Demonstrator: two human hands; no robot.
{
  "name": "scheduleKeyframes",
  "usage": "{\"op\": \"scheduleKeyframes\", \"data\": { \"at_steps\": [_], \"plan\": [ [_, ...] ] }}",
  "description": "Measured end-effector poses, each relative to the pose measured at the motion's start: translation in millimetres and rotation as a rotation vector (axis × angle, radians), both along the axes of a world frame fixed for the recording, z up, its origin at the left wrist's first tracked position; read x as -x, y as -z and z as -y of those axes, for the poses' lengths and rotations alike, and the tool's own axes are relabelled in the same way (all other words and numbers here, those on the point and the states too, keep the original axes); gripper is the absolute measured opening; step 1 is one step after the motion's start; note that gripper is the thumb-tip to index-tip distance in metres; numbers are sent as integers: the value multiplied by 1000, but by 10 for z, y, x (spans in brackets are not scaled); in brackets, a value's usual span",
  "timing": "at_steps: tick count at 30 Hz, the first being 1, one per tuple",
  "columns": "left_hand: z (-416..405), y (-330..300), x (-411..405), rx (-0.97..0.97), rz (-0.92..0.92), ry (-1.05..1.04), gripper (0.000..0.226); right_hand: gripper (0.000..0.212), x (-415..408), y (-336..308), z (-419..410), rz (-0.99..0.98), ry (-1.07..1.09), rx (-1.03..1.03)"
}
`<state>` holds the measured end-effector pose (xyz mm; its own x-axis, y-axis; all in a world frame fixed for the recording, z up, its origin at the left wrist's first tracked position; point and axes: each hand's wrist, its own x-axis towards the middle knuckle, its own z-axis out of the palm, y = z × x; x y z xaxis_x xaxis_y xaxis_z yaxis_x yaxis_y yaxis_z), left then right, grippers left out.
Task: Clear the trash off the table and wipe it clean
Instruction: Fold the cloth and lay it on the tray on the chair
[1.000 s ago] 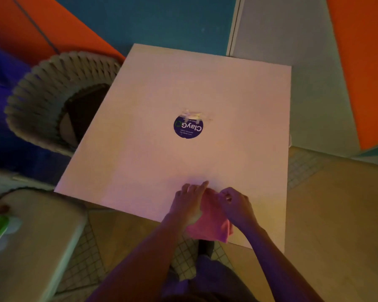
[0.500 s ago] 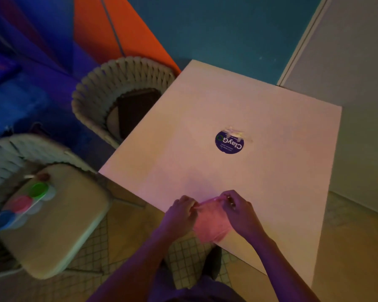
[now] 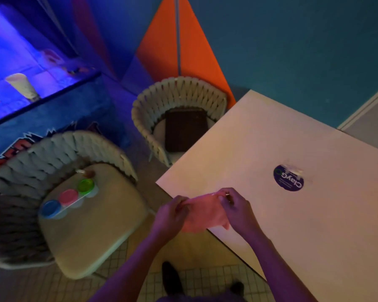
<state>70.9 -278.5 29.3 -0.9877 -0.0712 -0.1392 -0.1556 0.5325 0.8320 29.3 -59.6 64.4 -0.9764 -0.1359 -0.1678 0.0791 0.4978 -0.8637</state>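
A pink cloth (image 3: pixel 202 212) hangs stretched between my two hands over the near left edge of the white square table (image 3: pixel 303 225). My left hand (image 3: pixel 172 211) pinches its left top corner. My right hand (image 3: pixel 238 209) pinches its right top corner, just above the tabletop. A round dark blue sticker (image 3: pixel 288 177) with torn white tape sits near the table's middle.
A woven chair (image 3: pixel 92 219) at my left carries a row of three tubs with blue, pink and green lids (image 3: pixel 68 198). A second woven chair (image 3: pixel 179 118) with a dark cushion stands beyond the table's left corner. A white cup (image 3: pixel 22 86) stands on a blue-lit counter. Tiled floor lies below.
The view has swung left, so the table slid right and the chair with the tubs came into sight. My hands lifted the pink cloth off the table's edge and spread it between them.
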Motion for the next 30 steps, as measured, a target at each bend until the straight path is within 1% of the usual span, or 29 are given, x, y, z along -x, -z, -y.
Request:
{"op": "scheduleKeyframes", "data": {
  "at_steps": [4, 7, 11, 14, 18, 21, 25, 30],
  "plan": [
    [431, -104, 161, -73, -103, -107, 33, 11, 227, -58, 431, -32, -16, 22],
    [665, -268, 341, -143, -155, -167, 18, 12, 428, -126, 704, -77, -34, 39],
    [888, -420, 652, -193, -182, -169, 15, 14, 742, -213, 978, -107, -20, 100],
    [971, -511, 958, -217, -245, -172, 12, 16, 1014, -219, 1128, -122, -20, 148],
    [1056, -529, 1471, -184, -275, -152, 15, 20, 1466, -140, 1265, -137, 3, 149],
    [1118, -453, 1889, -146, -256, -163, 13, 20, 1837, -25, 1348, -125, 54, 139],
    [1167, -259, 2497, -100, -163, -178, 19, 23, 2397, 163, 1435, -92, 106, 115],
    [1122, -71, 3034, -32, -64, -259, 19, 26, 2917, 351, 1513, -58, 80, 51]
  ]
}}
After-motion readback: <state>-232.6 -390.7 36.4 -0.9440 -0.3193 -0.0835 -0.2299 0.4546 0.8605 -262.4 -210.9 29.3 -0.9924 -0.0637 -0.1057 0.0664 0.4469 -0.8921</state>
